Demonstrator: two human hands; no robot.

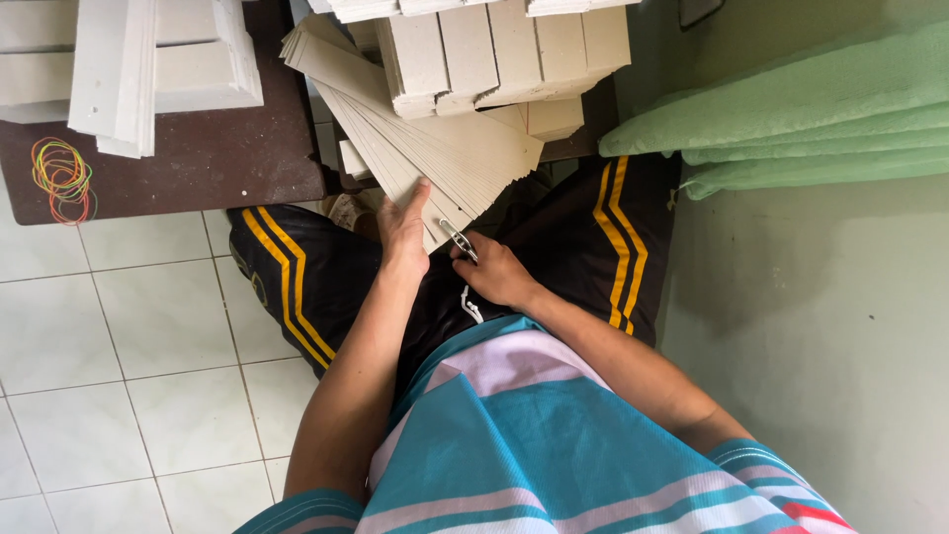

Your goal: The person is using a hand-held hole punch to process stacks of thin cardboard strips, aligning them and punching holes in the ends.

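My left hand (403, 229) lies flat on the near end of a fanned stack of grey cardboard strips (435, 148) that slopes down from the low table toward my lap. My right hand (494, 272) is closed around a small metal tool (457, 237) whose tip touches the near edge of the strips. I sit with my knees apart in black shorts with yellow stripes.
A dark brown low table (198, 158) carries stacks of white and grey card pieces (148, 59) and a bunch of coloured rubber bands (61, 178). More blocks of cardboard (504, 49) stand ahead. Folded green cloth (791, 119) lies against the wall on the right. White tiled floor (129, 376) is on the left.
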